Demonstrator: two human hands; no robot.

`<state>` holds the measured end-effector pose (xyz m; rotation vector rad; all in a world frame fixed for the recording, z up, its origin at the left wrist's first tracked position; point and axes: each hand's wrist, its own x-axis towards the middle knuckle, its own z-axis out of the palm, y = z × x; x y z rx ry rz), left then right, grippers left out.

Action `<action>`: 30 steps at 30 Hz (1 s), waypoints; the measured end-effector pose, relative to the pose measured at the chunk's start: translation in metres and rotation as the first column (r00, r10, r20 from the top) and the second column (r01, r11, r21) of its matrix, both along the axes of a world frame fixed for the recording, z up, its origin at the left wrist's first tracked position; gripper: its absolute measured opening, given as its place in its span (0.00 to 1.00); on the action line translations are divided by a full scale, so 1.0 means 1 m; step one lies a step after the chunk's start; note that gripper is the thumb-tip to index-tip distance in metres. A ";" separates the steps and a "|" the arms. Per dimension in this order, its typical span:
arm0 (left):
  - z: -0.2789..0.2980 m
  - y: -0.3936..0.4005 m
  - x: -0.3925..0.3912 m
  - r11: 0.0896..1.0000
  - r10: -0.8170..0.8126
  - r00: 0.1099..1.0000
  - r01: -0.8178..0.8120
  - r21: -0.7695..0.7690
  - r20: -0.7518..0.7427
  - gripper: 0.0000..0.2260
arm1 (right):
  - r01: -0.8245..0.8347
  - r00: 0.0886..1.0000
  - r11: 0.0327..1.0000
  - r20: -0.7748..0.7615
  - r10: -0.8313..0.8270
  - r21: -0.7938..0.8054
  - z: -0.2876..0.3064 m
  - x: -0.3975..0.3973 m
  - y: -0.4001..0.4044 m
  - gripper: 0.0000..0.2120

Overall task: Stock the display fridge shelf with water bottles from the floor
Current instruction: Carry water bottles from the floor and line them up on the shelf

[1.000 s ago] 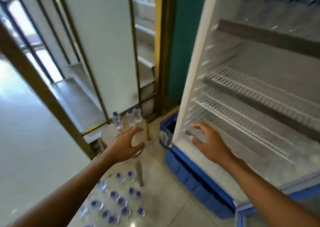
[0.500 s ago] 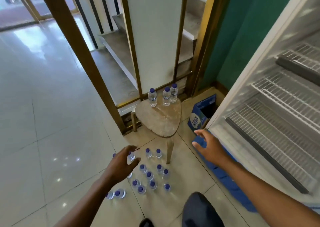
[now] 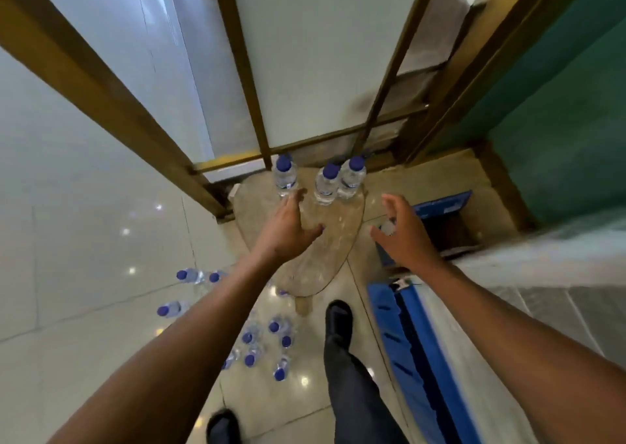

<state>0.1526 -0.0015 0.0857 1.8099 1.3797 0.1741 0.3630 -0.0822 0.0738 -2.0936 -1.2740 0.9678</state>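
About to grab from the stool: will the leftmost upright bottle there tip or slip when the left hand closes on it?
The leftmost bottle stands tall and narrow near the stool edge, so a sideways nudge from the open left hand could probably topple it. Its clear plastic looks smooth, perhaps slippery. It seems full, so likely heavy for its size.

Both hands, L (image 3: 289,230) & R (image 3: 403,237), now up over stool (image 3: 325,260) w/ bottles (image 3: 325,182).

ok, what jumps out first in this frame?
Both hands, left and right, reach open and empty toward three upright blue-capped bottles at the far edge of a small stool. More bottles are scattered on the glossy floor, lower left of the stool.
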 end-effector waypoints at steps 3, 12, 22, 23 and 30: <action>-0.052 0.022 0.045 0.975 0.220 0.972 -0.216 -0.053 0.084 0.41 | 0.018 1.000 1.000 -0.021 -0.018 0.004 -0.047 0.022 0.052 0.35; -0.157 0.062 0.092 0.913 0.386 0.867 -0.407 0.001 0.315 0.21 | -0.033 0.978 0.992 -0.199 0.057 0.124 -0.143 0.036 0.133 0.29; -0.046 -0.021 0.034 0.958 0.272 0.890 -0.213 -0.194 0.366 0.24 | 0.266 0.917 0.964 -0.315 -0.246 0.023 -0.058 0.008 0.009 0.27; -0.031 -0.029 0.027 0.959 0.258 0.891 -0.189 -0.211 0.373 0.23 | 0.299 0.909 0.954 -0.312 -0.275 0.031 -0.041 0.002 -0.009 0.27; 0.082 -0.100 -0.018 0.973 -0.108 0.849 0.197 -0.120 0.517 0.23 | 0.526 0.833 0.818 -0.335 -0.440 0.232 0.095 -0.066 -0.152 0.28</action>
